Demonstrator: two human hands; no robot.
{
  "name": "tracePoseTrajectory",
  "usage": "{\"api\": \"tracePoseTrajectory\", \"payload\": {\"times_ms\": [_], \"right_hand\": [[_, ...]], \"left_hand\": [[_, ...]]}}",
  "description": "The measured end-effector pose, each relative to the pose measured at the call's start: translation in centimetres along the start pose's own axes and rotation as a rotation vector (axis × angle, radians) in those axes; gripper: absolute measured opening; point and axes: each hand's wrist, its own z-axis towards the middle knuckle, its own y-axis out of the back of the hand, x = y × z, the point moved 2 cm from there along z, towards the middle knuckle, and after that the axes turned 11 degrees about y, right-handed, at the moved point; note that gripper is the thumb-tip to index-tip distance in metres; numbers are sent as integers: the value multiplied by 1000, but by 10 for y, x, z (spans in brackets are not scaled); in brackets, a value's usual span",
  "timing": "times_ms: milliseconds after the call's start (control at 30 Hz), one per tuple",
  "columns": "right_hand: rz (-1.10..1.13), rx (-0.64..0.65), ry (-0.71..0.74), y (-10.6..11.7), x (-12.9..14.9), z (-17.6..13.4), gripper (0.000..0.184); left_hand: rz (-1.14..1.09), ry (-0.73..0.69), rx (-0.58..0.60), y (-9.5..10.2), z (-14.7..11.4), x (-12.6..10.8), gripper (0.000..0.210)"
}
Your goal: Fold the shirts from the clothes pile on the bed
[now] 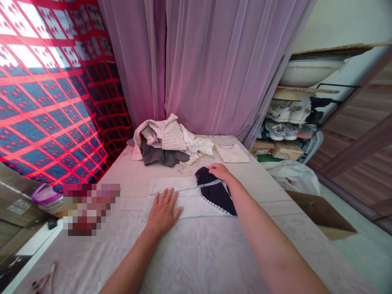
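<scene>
A white and dark navy garment (186,202) lies flat in front of me, one long edge partly turned over. A dotted trim runs along its navy section. My left hand (163,212) rests palm down on the white part, fingers spread. At the far right end, my right hand (221,172) pinches the garment's navy edge between thumb and fingers. My right forearm covers part of the navy end. I cannot tell exactly what kind of garment it is.
Behind the garment sits a heap of clothes (165,139), with a folded cream top (232,153) to its right. All lie on a patterned cloth-covered surface (196,257). A blurred patch (88,210) hides something at left. An open cardboard box (321,212) stands right, below a shoe rack (286,122).
</scene>
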Motion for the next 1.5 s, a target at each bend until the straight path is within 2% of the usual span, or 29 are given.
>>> {"api": "tracePoseTrajectory", "payload": {"times_ms": [100, 167, 300, 367, 467, 600, 733, 833, 933, 1067, 1200, 1267, 1367, 1433, 1500], "right_hand": [[84, 36, 97, 12, -15, -41, 28], [132, 60, 229, 15, -28, -68, 29], [-109, -81, 181, 17, -41, -97, 41], [-169, -124, 196, 12, -29, -101, 37], [-201, -113, 311, -1, 5, -102, 26], [-349, -44, 388, -22, 35, -103, 34], [-399, -74, 393, -31, 34, -97, 22], [-311, -154, 286, -34, 27, -92, 25], [-257, -159, 228, -41, 25, -92, 30], [-267, -127, 312, -52, 25, -99, 28], [-225, -139, 368, -49, 16, -109, 27], [-216, -185, 326, -42, 8, -116, 28], [-273, -269, 95, -26, -9, -125, 26], [-324, -269, -78, -17, -18, -130, 25], [-336, -218, -159, -11, -21, -131, 23]], "left_hand": [[-19, 0, -12, -1, 0, 1, 57], [-30, 1, -20, -3, 0, 1, 57], [-39, 0, -32, -5, 0, 2, 56], [-39, 1, -35, -4, 0, 1, 56], [-31, 6, -28, -3, 0, 1, 56], [-35, 7, -35, -3, 0, 1, 55], [-40, 6, -32, -4, 0, 1, 55], [-45, 8, -19, -4, 1, 1, 55], [-61, 8, -12, -4, 1, 0, 56], [-67, 16, 11, -3, 2, 1, 56], [-61, 37, 66, 4, 4, -1, 55], [-78, 19, 58, 12, 7, -9, 52], [-135, -78, 29, 27, 17, -32, 44], [-160, -159, 37, 34, 26, -52, 38], [-143, -218, 54, 37, 36, -70, 33]]}}
